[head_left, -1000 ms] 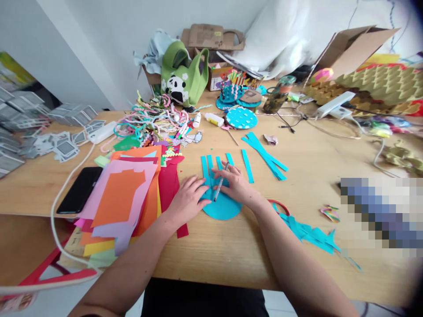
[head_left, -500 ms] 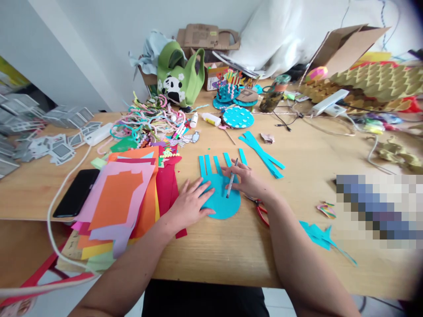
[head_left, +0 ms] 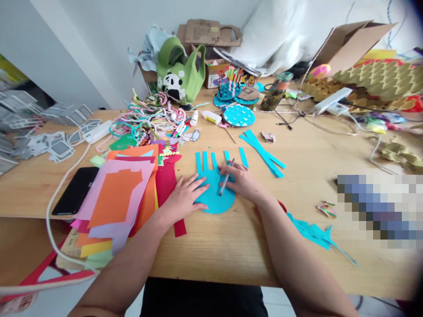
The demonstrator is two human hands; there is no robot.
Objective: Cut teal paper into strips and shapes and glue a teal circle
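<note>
A round blue paper piece [head_left: 218, 200] lies flat on the wooden table in front of me. My left hand [head_left: 186, 195] rests on its left side, fingers spread. Between the fingers of my right hand [head_left: 243, 180] is a pen [head_left: 227, 178], slanting across the circle with its lower end at the paper. Several narrow blue strips [head_left: 205, 161] stick up past the circle's far edge; whether they are joined to it I cannot tell. Red-handled scissors [head_left: 282, 205] lie mostly hidden beneath my right forearm.
Coloured paper sheets [head_left: 115, 198] are piled at left beside a black phone [head_left: 76, 190]. Beyond lie tangled pipe cleaners [head_left: 148, 116], glue bottles [head_left: 211, 117] and a dotted blue disc [head_left: 239, 115]. Loose blue strips [head_left: 264, 154] and blue scraps [head_left: 313, 233] are at right.
The blue circle has slid slightly left, and both hands have shifted left with it. The pen has moved the same way, still in my right hand. My forearm now covers more of the scissors.
</note>
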